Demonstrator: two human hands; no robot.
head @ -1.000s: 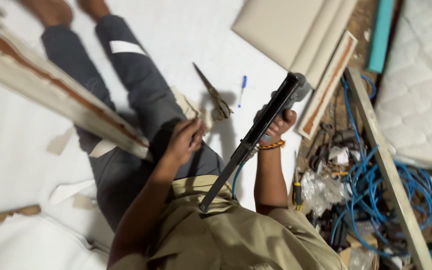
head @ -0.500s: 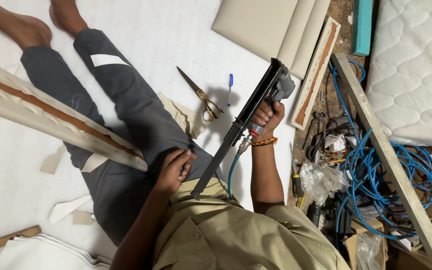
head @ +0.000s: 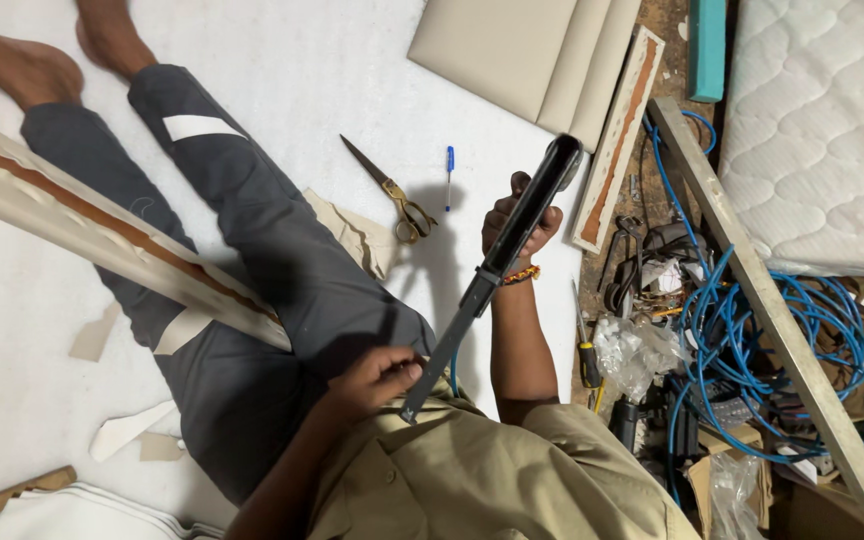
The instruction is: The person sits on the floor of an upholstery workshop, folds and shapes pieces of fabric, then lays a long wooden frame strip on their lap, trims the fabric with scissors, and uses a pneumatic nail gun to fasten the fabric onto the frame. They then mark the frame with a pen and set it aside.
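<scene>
Seated on the white floor, legs stretched out, viewed from above.

Left hand (head: 377, 378): closed around the lower end of a long black stapler (head: 492, 270), fingers curled at the magazine tip, just above the lap. Right hand (head: 518, 215): clenched around the stapler's handle near its head, palm side away from the camera, beaded wristband just below the grip. The stapler runs diagonally between the two grips, low end near the body, head end raised and away, clear of the floor.

Risk, as a judgement: the left fingers sit right at the end of the magazine. If that end slides or springs, they could get pinched. If the right hand squeezes the trigger while the tool is held in the air, a staple could fire toward the legs or the floor. Cause in both cases: both hands on the tool with nothing bracing it.

Pose: left forearm bent in close to the torso, wrist flexed. Right forearm extended forward, elbow near the shirt, wrist roughly straight.

Just beyond the left grip: a long padded strip (head: 102, 240) lies across the thighs, tilted. Beyond the right grip, to its left: scissors (head: 392, 190) and a blue pen (head: 449, 172) flat on the floor, apart from each other. To the right of the right grip: a narrow framed panel (head: 620, 135), then a screwdriver (head: 584, 345) and a tangle of blue hose (head: 752, 340). Farthest: stacked beige panels (head: 512, 55) and a quilted mattress (head: 822, 130).
</scene>
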